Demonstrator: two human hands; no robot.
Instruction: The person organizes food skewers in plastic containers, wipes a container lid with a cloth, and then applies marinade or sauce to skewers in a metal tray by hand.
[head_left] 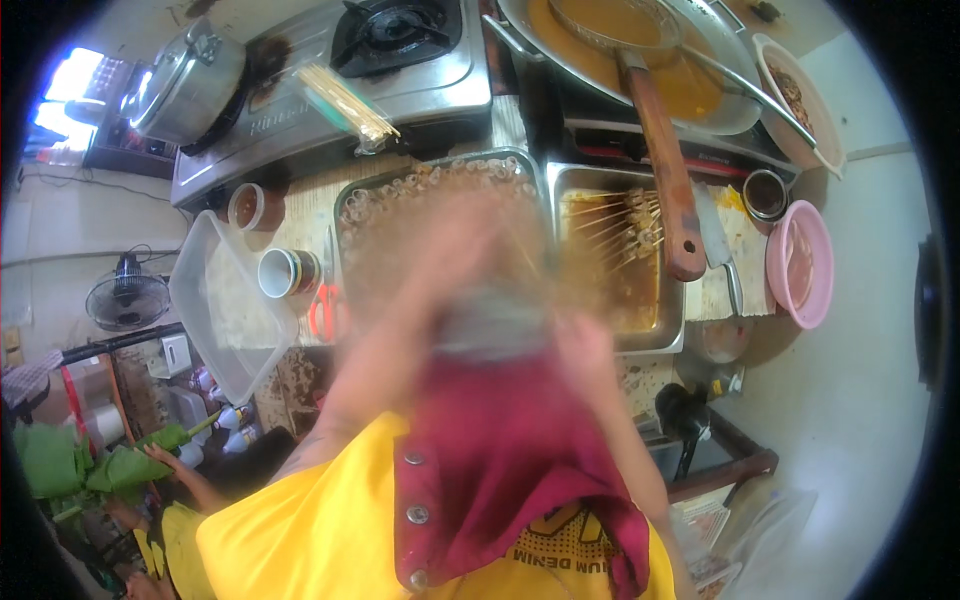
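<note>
My left hand [465, 230] reaches over a metal tray [540, 180] of small pale, ring-like food pieces [400, 185]. Its fingers are smeared, so what they hold cannot be made out. Lower and to the right, my right hand [582, 345] is blurred too, close to the front corners of the two trays. A faint thin line, perhaps a stick, runs between the hands. In the second metal tray [672, 310], on the right, several skewers of brownish food [642, 222] lie in a shallow brown liquid.
Behind stand a gas stove [440, 100] with bundled bamboo sticks [345, 100], and a wide pan [735, 120] with a wooden-handled strainer [655, 150]. A knife [715, 235] and pink bowl [800, 265] sit right; scissors [323, 310], a cup [285, 272] and a plastic container [225, 320] left.
</note>
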